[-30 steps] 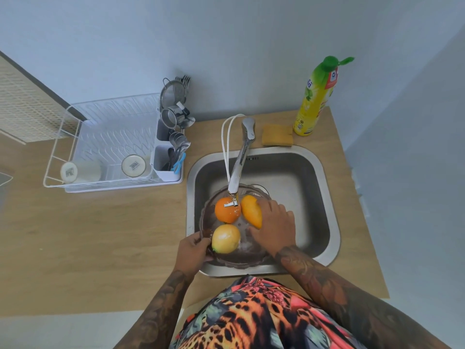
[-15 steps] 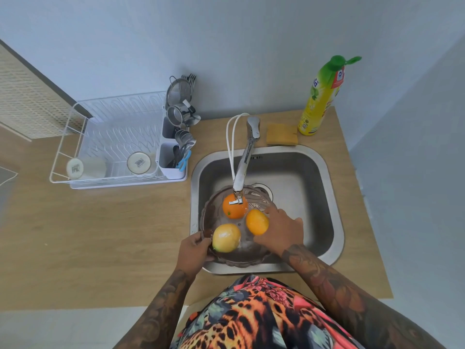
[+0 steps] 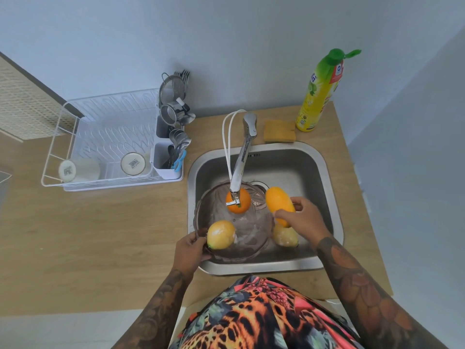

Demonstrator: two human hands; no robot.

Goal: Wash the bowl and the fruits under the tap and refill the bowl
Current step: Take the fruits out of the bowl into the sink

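I see my left hand (image 3: 189,250) gripping the bowl (image 3: 247,238) rim in the sink (image 3: 324,172); my right hand (image 3: 303,220) clasps a mango (image 3: 278,201) beside it (orange (image 3: 241,204) under the tap (image 3: 240,167)).

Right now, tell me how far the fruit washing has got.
Midway. The bowl sits in the sink under the tap, gripped at its rim by the left hand. An orange and a lemon lie in it. The right hand holds a mango beside the bowl; another fruit lies on the sink floor. Emptying, rinsing and refilling remain.
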